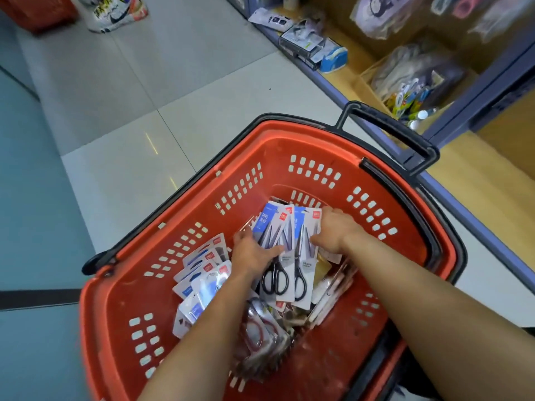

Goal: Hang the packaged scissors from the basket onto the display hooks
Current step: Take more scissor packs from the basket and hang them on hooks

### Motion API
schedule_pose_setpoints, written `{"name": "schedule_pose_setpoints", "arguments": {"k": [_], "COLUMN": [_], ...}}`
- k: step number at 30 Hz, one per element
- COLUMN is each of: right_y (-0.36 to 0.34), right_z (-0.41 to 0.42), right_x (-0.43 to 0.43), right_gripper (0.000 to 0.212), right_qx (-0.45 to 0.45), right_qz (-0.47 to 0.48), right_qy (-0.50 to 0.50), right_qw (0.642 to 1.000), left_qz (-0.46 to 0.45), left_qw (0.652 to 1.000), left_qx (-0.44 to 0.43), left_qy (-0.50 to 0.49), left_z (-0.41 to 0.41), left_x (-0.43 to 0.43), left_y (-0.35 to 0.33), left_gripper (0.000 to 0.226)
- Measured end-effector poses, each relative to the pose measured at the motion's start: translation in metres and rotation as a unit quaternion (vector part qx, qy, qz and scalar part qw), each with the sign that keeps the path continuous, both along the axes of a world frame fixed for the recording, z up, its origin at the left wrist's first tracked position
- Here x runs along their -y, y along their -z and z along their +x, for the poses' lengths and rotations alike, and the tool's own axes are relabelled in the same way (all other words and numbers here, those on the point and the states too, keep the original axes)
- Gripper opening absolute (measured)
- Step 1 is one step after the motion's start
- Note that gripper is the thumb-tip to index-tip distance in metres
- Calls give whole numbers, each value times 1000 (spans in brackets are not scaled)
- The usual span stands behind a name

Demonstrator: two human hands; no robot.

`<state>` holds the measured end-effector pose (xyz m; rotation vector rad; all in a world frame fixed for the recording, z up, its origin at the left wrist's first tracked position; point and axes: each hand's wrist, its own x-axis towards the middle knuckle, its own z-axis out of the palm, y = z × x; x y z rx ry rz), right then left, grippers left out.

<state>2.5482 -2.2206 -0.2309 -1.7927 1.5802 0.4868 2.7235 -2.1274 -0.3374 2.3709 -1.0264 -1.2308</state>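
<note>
A red plastic basket (289,146) with black handles stands on the floor below me. Inside lie several carded packs of black-handled scissors (285,256), blue and white cards with red logos. My left hand (252,251) grips the left edge of a fanned bunch of these packs, thumb across the front. My right hand (335,228) holds the bunch's right edge, fingers curled over the card tops. More packs (202,273) lean against the basket's left wall, and red-handled items in clear packaging (260,334) lie nearer me. No display hooks are clearly visible.
A blue-edged wooden shelf unit (376,123) runs along the right, holding boxed goods, a blue tape dispenser (334,57) and bagged stationery. Grey tiled floor (144,96) spreads to the left. A person's sneaker (115,13) and another red basket (37,10) are at the top left.
</note>
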Motion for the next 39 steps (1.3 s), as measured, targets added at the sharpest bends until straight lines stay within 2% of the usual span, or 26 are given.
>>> {"name": "schedule_pose_setpoints", "arguments": {"k": [5,10,14,16,19,21,25,28,30,33,35,39], "right_y": [14,16,18,16,14,16,15,16,14,8,1,-14], "right_z": [7,5,9,10,12,13,13,14,15,14,14,12], "right_x": [3,6,4,3,-2,-3,-7,-10,-12,-15,-16,-17], "right_gripper": [57,41,35,32,34,33,36,28,22,21,19,18], "right_qx": [15,24,34,84,148,163,194,218,231,246,273,345], "right_qz": [-37,-44,-80,-34,36,41,54,45,37,19,12,20], "right_qy": [28,26,9,4,11,29,41,34,35,52,96,173], "right_qw": [999,998,996,996,988,985,979,974,972,968,957,922], "left_qz": [26,16,-22,-46,-76,-86,-73,-82,-88,-105,-128,-140], "left_qw": [999,999,999,998,990,984,974,969,972,979,966,940], "left_qx": [-36,29,-19,-37,-105,-131,-183,-204,-185,-141,-182,-265], "left_qy": [-15,-12,-35,-38,-57,-84,-111,-115,-112,-103,-131,-162], "left_z": [13,2,4,6,7,11,16,16,13,5,1,4], "left_x": [-5,-10,-19,-20,-21,-24,-29,-31,-32,-32,-32,-26], "left_y": [21,-3,-8,-13,-24,-29,-32,-36,-39,-50,-56,-76], "left_gripper": [95,107,111,102,58,46,49,57,58,43,36,38]}}
